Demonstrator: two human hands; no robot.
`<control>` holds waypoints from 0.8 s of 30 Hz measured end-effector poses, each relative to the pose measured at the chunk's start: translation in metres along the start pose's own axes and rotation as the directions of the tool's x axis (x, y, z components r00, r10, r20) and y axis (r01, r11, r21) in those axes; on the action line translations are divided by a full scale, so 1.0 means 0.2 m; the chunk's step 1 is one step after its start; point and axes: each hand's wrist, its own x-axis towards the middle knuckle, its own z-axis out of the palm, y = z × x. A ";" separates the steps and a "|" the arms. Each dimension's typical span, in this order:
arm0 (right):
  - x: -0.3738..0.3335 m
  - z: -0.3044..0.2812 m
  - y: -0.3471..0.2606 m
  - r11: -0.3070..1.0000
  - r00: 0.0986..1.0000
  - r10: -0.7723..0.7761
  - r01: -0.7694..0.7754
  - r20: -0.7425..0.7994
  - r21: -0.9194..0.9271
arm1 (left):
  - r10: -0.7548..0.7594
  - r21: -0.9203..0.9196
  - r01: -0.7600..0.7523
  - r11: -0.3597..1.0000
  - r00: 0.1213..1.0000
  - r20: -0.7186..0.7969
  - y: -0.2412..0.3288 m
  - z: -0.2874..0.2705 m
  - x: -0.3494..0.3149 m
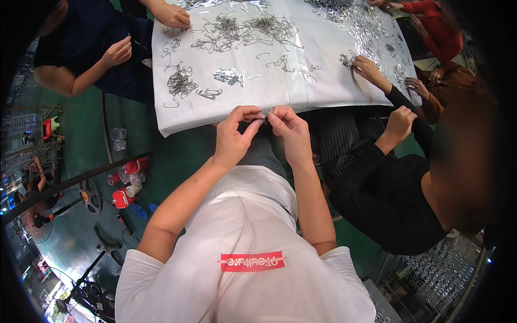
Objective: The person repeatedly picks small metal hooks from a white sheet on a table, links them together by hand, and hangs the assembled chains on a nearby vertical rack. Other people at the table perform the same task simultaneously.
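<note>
My left hand (236, 133) and my right hand (291, 133) meet just off the near edge of the white-covered table (301, 89). Thumb and fingers of both pinch a small, dark bent wire hook (266, 120), mostly hidden by the fingertips. On the table ahead lies a small heap of flat shiny metal clips (228, 76). Left of it is a tangled pile of wire hooks (180, 82), and a few loose hooks (210, 93) lie nearer the edge. A wider spread of wire hooks (231, 31) covers the far left part.
Co-workers' hands reach over the table: one hand (175, 16) at far left, another (368, 70) at right by a hook pile. A person in black sits close on my right. More metal pieces (358, 32) lie far right. Red containers (123, 198) stand on the floor at left.
</note>
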 end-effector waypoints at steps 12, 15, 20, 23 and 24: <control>0.08 -0.05 0.03 0.965 0.971 -0.239 0.236 -0.009 -0.116 | -0.051 -0.013 0.051 0.999 0.999 -0.003 0.00 0.07 0.06; 0.08 -0.08 0.06 0.818 0.877 -0.479 0.461 0.036 -0.345 | -0.006 -0.002 0.006 1.000 1.000 0.030 -0.02 0.08 0.07; 0.08 -0.10 0.08 0.871 0.889 -0.458 0.444 -0.019 -0.213 | 0.343 0.473 -0.298 0.829 0.939 -0.009 -0.27 0.01 0.33; 0.08 -0.11 0.07 0.875 0.900 -0.435 0.419 -0.014 -0.241 | 0.412 0.697 -0.361 0.619 0.905 0.103 -0.48 0.01 0.53; 0.08 -0.12 0.07 0.869 0.900 -0.436 0.419 -0.007 -0.263 | 0.418 0.733 -0.400 0.549 0.892 0.173 -0.53 0.03 0.57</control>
